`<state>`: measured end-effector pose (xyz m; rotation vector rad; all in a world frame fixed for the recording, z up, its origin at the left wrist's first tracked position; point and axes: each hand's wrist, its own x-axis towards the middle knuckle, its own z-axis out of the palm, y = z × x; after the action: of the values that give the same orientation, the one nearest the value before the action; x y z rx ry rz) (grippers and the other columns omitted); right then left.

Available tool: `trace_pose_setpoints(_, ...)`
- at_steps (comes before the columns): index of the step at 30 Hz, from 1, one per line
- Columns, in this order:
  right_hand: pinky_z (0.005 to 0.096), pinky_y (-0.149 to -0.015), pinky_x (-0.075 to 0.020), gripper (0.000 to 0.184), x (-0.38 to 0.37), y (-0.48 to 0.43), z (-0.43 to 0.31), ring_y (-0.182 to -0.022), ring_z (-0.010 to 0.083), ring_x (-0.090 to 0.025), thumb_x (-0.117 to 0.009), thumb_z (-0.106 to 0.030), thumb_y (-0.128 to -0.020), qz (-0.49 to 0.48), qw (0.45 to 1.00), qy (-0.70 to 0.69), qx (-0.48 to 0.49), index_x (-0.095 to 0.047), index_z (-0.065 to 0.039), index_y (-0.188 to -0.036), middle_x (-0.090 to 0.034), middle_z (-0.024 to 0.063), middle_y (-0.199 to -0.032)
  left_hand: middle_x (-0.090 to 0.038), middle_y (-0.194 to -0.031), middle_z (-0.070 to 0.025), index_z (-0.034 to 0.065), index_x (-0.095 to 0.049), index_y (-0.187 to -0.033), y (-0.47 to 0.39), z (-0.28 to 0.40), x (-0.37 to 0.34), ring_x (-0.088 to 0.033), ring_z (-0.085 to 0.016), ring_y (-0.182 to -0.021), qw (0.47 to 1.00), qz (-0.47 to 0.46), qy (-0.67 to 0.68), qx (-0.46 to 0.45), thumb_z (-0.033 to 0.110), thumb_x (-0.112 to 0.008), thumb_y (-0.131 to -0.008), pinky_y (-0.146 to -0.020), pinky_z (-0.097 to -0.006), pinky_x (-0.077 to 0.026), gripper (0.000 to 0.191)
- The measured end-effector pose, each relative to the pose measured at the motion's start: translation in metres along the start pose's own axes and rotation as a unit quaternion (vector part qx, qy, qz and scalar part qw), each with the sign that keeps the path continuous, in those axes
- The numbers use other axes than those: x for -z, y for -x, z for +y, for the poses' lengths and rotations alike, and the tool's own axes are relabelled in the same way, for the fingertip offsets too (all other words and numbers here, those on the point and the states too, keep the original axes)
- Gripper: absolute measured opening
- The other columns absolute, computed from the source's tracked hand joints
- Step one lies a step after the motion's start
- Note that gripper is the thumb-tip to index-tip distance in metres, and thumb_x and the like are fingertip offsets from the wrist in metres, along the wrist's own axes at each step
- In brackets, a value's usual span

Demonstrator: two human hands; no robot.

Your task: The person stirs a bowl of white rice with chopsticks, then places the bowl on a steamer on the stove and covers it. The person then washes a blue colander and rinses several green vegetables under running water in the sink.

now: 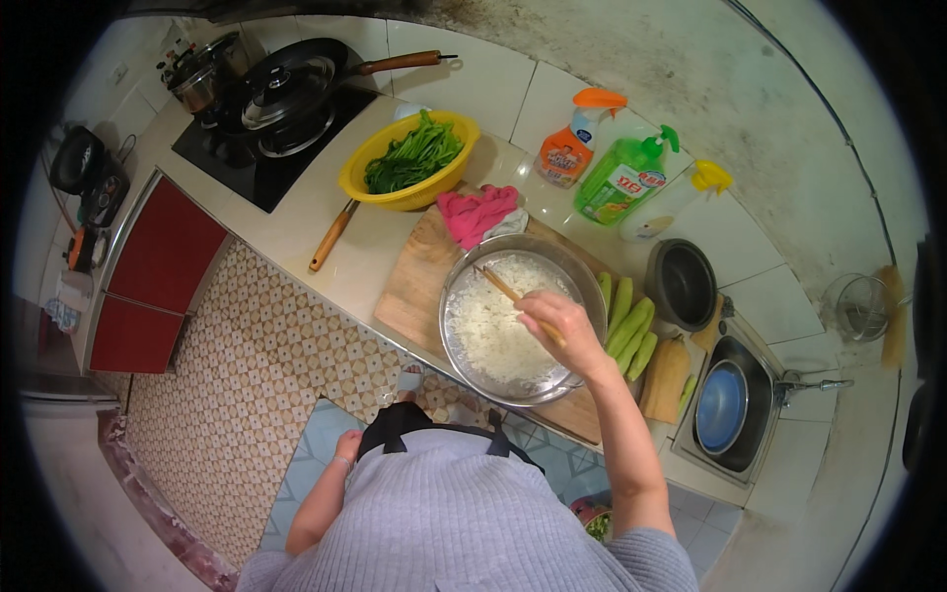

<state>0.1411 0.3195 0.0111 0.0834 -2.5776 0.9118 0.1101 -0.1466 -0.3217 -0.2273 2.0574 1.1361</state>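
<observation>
A wide, shallow metal pan [596,296] stands on a wooden cutting board [416,288], with white rice [492,333] spread over its bottom. My right hand [560,325] holds a pair of wooden chopsticks [503,285] over the pan, their tips pointing to the upper left, above the rice near its far left part. Whether the tips touch the rice cannot be told. My left hand [349,446] hangs low beside my body, away from the counter; its fingers look curled, and nothing shows in them. A pink cloth [481,214] lies against the far side of the pan.
Left of the pan are a yellow basket [351,174] of leafy greens and a wooden-handled utensil [334,235]. Beyond stand spray and pump bottles [621,181]. Green gourds [630,333], a butternut squash [666,381], a dark pot [682,285] and the sink [747,451] are right; the cooktop [222,166] is far left.
</observation>
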Motion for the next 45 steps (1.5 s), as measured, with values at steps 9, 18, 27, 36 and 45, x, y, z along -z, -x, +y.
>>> trace_pose_setpoints(9, 0.0325, -0.055, -0.044, 0.004, -0.014, 0.003, -0.035, -0.062, 0.0243, -0.056, -0.059, -0.006, -0.075, -0.015, 1.0, 0.004, 0.003, -0.058, -0.004, -0.078, -0.058, 0.0088, -0.073, -0.061, -0.073, -0.0058, 0.0017, -0.061, -0.084, -0.004, 0.017, 0.008, -0.054, -0.013, -0.064, 0.999, -0.005, 0.01, 0.03, 0.015, -0.052, -0.08, -0.059, -0.0262, -0.044, 0.017)
trace_pose_setpoints(18, 0.0285, -0.053, -0.0442, 0.007, -0.034, 0.017, -0.047, -0.059, 0.0205, -0.058, -0.055, -0.004, -0.08, 0.104, 0.976, -0.102, -0.162, -0.059, 0.0, -0.077, -0.058, 0.0098, -0.067, -0.059, -0.072, -0.0053, 0.0013, -0.061, -0.085, -0.015, 0.034, 0.019, -0.053, -0.013, -0.062, 0.999, -0.025, -0.028, 0.013, 0.014, -0.052, -0.079, -0.056, -0.026, -0.043, 0.017)
trace_pose_setpoints(27, 0.0253, -0.055, -0.0447, 0.012, -0.034, 0.017, -0.044, -0.061, 0.0163, -0.06, -0.051, -0.007, -0.083, 0.098, 0.966, -0.118, -0.208, -0.059, 0.002, -0.082, -0.06, 0.01, -0.071, -0.058, -0.07, -0.0052, 0.001, -0.059, -0.081, -0.012, 0.074, 0.026, -0.053, -0.013, -0.061, 0.998, -0.051, -0.002, 0.047, 0.013, -0.053, -0.077, -0.055, -0.0254, -0.043, 0.014)
trace_pose_setpoints(36, 0.0228, -0.054, -0.0424, 0.014, -0.035, 0.035, -0.04, -0.06, 0.0114, -0.055, -0.054, -0.009, -0.082, 0.168, 0.935, -0.156, -0.269, -0.061, 0.002, -0.077, -0.06, 0.0071, -0.068, -0.057, -0.057, -0.005, 0.0068, -0.061, -0.063, -0.032, 0.06, 0.033, -0.053, -0.015, -0.052, 0.981, -0.083, -0.169, -0.038, 0.015, -0.051, -0.068, -0.05, -0.0308, -0.043, 0.014)
trace_pose_setpoints(45, 0.0235, -0.053, -0.047, 0.018, -0.012, 0.038, -0.039, -0.06, 0.0152, -0.061, -0.052, -0.012, -0.085, 0.061, 0.884, -0.318, -0.339, -0.058, 0.004, -0.08, -0.059, 0.0085, -0.07, -0.062, -0.065, -0.0081, 0.0082, -0.065, -0.07, -0.053, 0.061, 0.031, -0.059, -0.02, -0.063, 0.981, -0.089, -0.17, 0.004, 0.023, -0.053, -0.067, -0.061, -0.0312, -0.045, 0.019)
